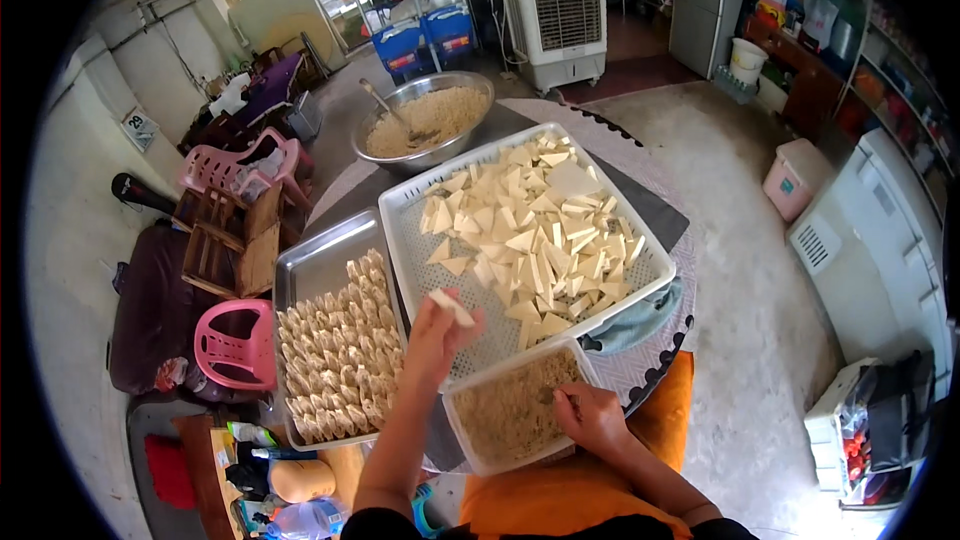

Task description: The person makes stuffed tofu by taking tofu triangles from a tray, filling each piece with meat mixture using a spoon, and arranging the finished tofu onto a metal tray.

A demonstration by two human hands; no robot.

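My left hand [441, 330] holds a pale cut piece of food, which looks like tofu [452, 308], above the near left part of a white perforated plastic tray [420, 240]. Many pale triangular pieces [555, 240] lie heaped in that tray. Over the right side of a white plastic tub [491, 467], my right hand [589, 414] has its fingers curled around something mostly hidden, perhaps a utensil. The tub holds a brown crumbly filling [510, 409]. Left of my left forearm, a metal tray [322, 240] carries rows of filled pieces [341, 352].
Behind the white tray, a steel bowl [484, 90] holds crumbly filling and a spoon [386, 105]. A bluish cloth [637, 319] lies under the tray's right edge. Pink plastic chairs [236, 379] stand at the left, and a white chest-like appliance [862, 255] at the right.
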